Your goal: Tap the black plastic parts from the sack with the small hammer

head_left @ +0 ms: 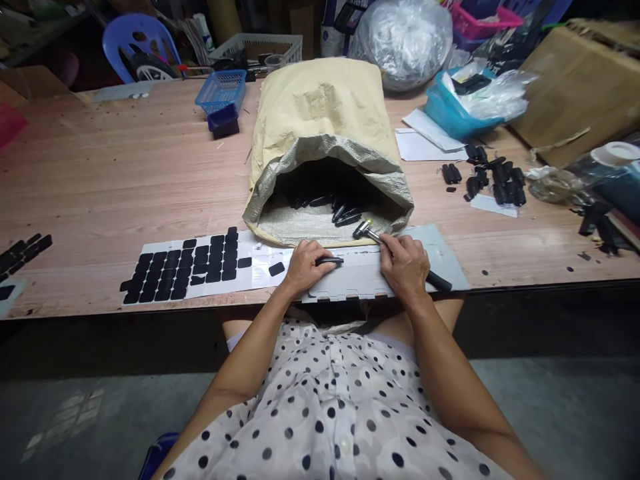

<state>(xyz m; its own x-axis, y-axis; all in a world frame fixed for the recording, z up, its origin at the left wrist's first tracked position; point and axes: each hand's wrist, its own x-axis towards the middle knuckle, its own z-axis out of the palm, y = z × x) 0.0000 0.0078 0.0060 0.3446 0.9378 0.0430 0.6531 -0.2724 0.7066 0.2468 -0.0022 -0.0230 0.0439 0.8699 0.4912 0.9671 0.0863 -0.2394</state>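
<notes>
My left hand [303, 268] is closed on a slim black piece [335, 260], holding it low over a grey-white board [357, 280] at the table's front edge. In my right hand [406, 265] is a hammer [363, 230], its metal head to the left and its black handle end sticking out to the right. Just beyond both hands lies a woven sack [320, 100], its mouth towards me, with several similar black pieces [345, 212] inside. Left of my left hand, rows of flat black rounded pads [170, 273] lie on a white sheet [257, 280].
Blue baskets [223, 90] stand behind the sack on the left. To the right are clustered black parts [500, 177], a teal basket [460, 107] with plastic bags, and a cardboard box [585, 87]. A large clear bag [405, 40] sits at the back.
</notes>
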